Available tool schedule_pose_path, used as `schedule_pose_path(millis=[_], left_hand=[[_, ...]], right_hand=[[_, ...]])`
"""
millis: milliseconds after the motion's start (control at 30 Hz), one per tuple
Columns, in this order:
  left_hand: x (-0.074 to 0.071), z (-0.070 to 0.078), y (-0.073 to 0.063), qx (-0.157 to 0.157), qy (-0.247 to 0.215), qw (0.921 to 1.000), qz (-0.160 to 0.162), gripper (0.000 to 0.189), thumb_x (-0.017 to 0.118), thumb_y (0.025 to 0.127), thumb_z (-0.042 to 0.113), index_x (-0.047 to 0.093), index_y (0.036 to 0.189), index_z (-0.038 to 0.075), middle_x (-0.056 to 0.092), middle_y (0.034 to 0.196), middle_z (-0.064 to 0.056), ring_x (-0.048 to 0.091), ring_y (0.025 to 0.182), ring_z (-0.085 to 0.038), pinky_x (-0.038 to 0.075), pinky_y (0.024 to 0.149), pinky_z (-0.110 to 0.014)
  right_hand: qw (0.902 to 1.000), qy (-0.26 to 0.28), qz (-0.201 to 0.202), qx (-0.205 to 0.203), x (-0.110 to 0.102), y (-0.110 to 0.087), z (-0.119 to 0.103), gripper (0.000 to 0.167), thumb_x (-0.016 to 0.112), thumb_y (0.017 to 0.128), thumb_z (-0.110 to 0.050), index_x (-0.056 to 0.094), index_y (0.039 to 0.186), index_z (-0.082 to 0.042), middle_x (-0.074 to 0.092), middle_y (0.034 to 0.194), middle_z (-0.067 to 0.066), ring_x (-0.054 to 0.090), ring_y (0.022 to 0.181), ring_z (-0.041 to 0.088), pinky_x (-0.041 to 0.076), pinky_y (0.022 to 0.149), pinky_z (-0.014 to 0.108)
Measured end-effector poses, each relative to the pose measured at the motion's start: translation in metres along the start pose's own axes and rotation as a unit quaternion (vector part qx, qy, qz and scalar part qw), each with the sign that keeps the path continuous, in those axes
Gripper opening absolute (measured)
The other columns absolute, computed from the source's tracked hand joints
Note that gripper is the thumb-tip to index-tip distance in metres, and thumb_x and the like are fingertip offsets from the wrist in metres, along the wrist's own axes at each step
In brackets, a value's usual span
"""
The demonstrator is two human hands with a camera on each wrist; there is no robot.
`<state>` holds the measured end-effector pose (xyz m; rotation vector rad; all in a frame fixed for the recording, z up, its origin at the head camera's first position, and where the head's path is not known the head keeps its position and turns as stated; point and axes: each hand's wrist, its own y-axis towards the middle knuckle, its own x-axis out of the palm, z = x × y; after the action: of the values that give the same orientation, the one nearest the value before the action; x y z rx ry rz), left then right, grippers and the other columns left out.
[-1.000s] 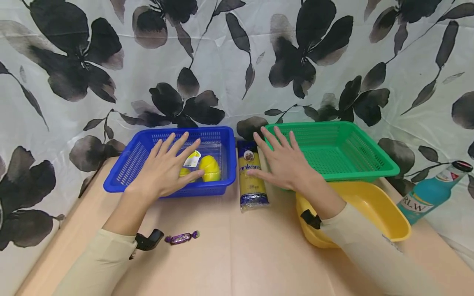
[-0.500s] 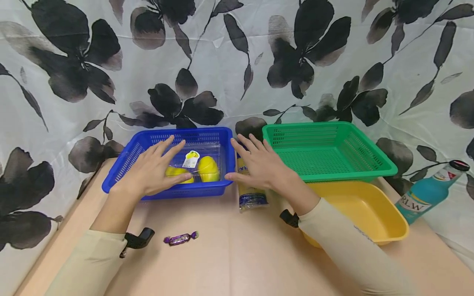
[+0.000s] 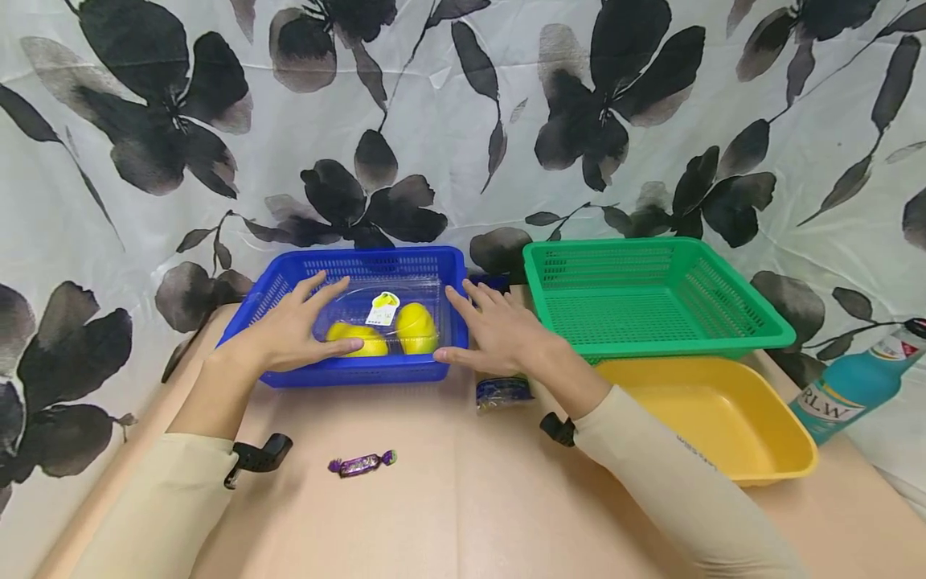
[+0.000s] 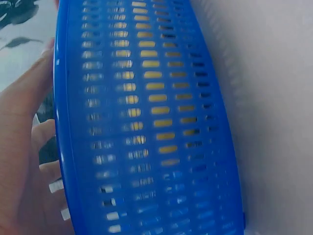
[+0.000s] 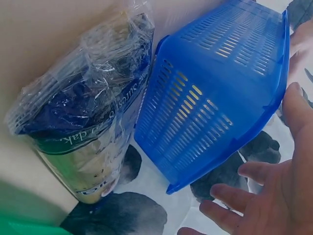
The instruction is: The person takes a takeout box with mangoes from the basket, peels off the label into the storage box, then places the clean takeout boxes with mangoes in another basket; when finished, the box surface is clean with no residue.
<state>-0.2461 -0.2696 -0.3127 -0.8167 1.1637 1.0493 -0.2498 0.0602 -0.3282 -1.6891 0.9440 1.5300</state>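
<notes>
A blue plastic basket holds a clear box with yellow fruit and a small label. Over its left side reaches my left hand, fingers spread and the thumb pointing across the near rim. My right hand is at the basket's right rim, fingers extended, partly covering a blue-and-yellow packet beside the basket. In the right wrist view, the thumb of the right hand comes up to the rim and the other fingers are spread apart. The left wrist view shows the left hand behind the basket's rim.
To the right stands a green basket, with a yellow tub in front of it. A turquoise bottle leans at the far right. A purple-wrapped candy lies near the front. A floral cloth hangs behind.
Both hands have come lower to the blue basket. The right hand has moved left from beside the green basket to the blue rim; the left hand has shifted left, uncovering the fruit box.
</notes>
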Motion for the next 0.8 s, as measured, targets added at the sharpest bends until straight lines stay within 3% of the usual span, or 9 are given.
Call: schedule_pose_path(millis=[400, 567, 800], left_hand=[[-0.006, -0.020, 0.006, -0.026, -0.044, 0.9977, -0.046, 0.107, 0.065, 0.088, 0.070, 0.010, 0.167, 0.022, 0.010, 0.165, -0.035, 0.011, 0.149, -0.060, 0.019, 0.110, -0.082], [-0.012, -0.028, 0.004, -0.026, -0.073, 0.9944, -0.073, 0.107, 0.067, 0.090, 0.064, 0.007, 0.167, 0.020, 0.016, 0.166, -0.031, 0.019, 0.147, -0.060, 0.021, 0.111, -0.079], [-0.005, -0.033, 0.008, -0.045, -0.120, 0.9848, -0.117, 0.109, 0.067, 0.091, 0.063, 0.000, 0.167, 0.022, 0.014, 0.167, -0.030, 0.031, 0.144, -0.058, 0.026, 0.110, -0.078]], right_hand=[[0.9972, 0.054, -0.051, -0.007, -0.001, 0.008, 0.007, 0.106, 0.047, 0.089, -0.082, 0.006, 0.167, -0.023, 0.009, 0.173, 0.009, 0.015, 0.157, 0.038, 0.019, 0.124, 0.060], [0.9940, 0.085, -0.068, -0.010, -0.001, 0.012, 0.006, 0.109, 0.051, 0.088, -0.081, 0.001, 0.167, -0.024, 0.007, 0.173, 0.010, 0.015, 0.157, 0.038, 0.023, 0.123, 0.061], [0.9916, 0.103, -0.079, 0.000, -0.004, 0.011, 0.008, 0.110, 0.056, 0.087, -0.079, 0.000, 0.167, -0.027, 0.005, 0.174, 0.009, 0.015, 0.157, 0.037, 0.025, 0.122, 0.062]])
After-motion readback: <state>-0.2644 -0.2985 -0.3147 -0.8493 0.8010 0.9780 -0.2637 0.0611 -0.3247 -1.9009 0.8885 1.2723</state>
